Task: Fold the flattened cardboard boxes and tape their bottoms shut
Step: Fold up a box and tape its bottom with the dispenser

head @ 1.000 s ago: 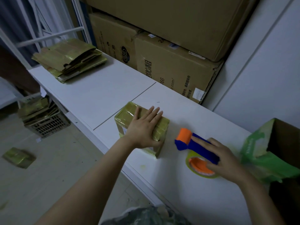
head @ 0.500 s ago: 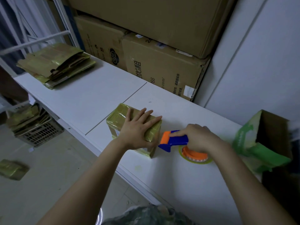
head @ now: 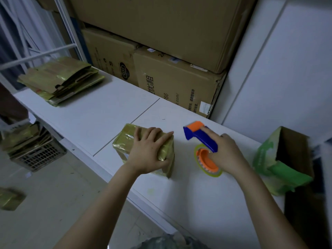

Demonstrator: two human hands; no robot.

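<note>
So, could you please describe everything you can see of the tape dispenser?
The tape dispenser is blue plastic with an orange roller at its front and an orange hub carrying a yellowish tape roll. The right hand grips its handle, forefinger along the top, head tilted up, right of the gold box.

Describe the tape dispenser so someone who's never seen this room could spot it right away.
Start at the long white table before the stacked brown cartons. Between the small yellow-green box under the left hand and the open green-flapped carton, the right hand grips the tape dispenser. It alone is blue and orange plastic, carrying a tape roll.
</note>
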